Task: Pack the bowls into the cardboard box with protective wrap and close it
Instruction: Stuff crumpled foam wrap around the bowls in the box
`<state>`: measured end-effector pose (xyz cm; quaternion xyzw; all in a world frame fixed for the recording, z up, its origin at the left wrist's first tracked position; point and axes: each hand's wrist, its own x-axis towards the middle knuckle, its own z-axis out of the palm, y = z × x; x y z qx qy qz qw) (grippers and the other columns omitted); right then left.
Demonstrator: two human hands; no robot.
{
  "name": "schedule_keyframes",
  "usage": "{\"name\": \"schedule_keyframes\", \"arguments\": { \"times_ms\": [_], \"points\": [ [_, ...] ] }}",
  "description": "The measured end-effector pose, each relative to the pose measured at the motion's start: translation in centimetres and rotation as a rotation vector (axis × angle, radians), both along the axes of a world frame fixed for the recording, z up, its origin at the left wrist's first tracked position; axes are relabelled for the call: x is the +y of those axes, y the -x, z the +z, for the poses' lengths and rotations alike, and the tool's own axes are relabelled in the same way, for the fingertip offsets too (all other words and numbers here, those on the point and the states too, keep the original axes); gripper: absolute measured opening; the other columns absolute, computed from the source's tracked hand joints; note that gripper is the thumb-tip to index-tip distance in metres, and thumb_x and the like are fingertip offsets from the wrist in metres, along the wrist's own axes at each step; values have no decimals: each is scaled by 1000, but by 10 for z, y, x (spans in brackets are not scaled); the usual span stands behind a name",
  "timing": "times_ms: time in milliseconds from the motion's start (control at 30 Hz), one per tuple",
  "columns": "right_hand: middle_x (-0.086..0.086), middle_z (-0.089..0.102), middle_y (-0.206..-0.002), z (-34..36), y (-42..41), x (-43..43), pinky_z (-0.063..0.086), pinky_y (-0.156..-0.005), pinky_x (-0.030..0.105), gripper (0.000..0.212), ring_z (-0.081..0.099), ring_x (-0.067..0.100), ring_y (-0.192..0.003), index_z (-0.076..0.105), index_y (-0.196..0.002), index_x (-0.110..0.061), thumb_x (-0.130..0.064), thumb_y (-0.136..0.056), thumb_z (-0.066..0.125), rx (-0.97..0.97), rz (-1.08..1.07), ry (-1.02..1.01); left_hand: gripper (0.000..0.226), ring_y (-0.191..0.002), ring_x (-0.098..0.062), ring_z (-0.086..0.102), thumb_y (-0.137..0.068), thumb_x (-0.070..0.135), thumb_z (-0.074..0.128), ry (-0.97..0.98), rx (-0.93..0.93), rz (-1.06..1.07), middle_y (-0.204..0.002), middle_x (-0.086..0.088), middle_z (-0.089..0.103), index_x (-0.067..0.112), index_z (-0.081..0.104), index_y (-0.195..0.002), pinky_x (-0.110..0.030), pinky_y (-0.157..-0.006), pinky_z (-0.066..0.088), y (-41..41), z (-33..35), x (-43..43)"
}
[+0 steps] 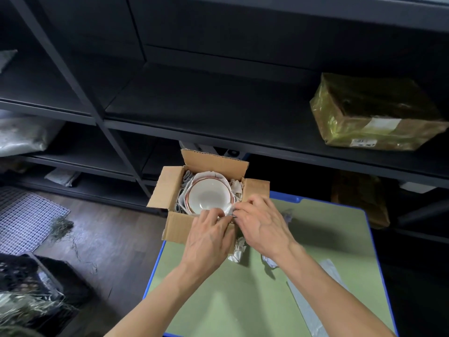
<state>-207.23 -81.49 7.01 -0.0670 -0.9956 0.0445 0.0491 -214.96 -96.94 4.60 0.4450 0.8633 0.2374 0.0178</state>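
Note:
An open cardboard box (178, 226) stands at the far left corner of a green table top (243, 300). Inside it lies a white bowl (209, 195) with a thin red and gold rim, nested in white wrapping paper (209, 175). My left hand (209, 237) and my right hand (261, 222) meet at the box's near right edge. Together they pinch a crumpled piece of white paper (229, 209) beside the bowl's rim. The box's flaps stand open on all sides.
Two crumpled paper wads (239, 251) (268, 261) and grey tape strips (308, 310) lie on the blue-edged table. Dark shelving stands behind, with a film-wrapped parcel (374, 113) at the right. A black crate (31, 283) and a white grid mat (24, 217) are on the floor at left.

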Motion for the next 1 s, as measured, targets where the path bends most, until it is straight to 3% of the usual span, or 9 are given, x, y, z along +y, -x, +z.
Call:
{"name": "schedule_keyframes", "arguments": {
  "times_ms": [200, 300, 433, 667, 800, 1000],
  "points": [
    [-14, 65, -92, 4, 11, 3, 35, -97, 33, 29, 37, 16, -92, 69, -92, -26, -21, -98, 42, -17, 30, -20, 27, -88, -22, 48, -93, 31, 43, 15, -34, 27, -108, 3, 54, 25, 63, -109, -36, -75, 44, -1, 3, 1],
    [-16, 64, -96, 9, 3, 0, 37, -95, 32, 21, 40, 17, -92, 66, -99, -27, -15, -92, 49, -7, 56, -17, 30, -89, -23, 50, -92, 30, 43, 34, -13, -6, -109, 5, 56, 23, 64, -113, -38, -77, 46, 0, 3, 0],
    [-16, 68, -107, 15, -19, -3, 43, -91, 27, 28, 52, 17, -96, 69, -105, -25, -10, -82, 64, 90, 22, 19, 26, -93, -21, 52, -97, 32, 46, -17, -14, -46, -111, 9, 60, 23, 66, -112, -40, -80, 49, -1, 3, -4],
    [-14, 67, -109, 19, -48, 9, 49, -84, 27, 24, 55, 16, -100, 71, -105, -23, -9, -89, 62, 147, -32, 63, 23, -97, -21, 52, -97, 23, 53, -129, 3, -89, -109, 5, 62, 18, 68, -113, -37, -82, 49, -9, 10, -7],
    [-9, 68, -101, 19, -66, 9, 53, -74, 31, 21, 60, 18, -93, 73, -102, -18, -6, -88, 64, 229, -119, 150, 15, -86, -20, 52, -98, 18, 56, -209, 0, -149, -96, 4, 60, 16, 70, -105, -33, -77, 47, -25, 20, -5],
    [-14, 64, -99, -10, -100, 15, 52, -66, 31, 20, 56, 14, -93, 71, -104, -23, -11, -91, 61, 83, -258, 246, 17, -80, -15, 54, -104, 29, 47, -107, -199, -300, -89, 8, 55, 24, 63, -102, -32, -68, 48, -70, -6, -17]
  ]
}}
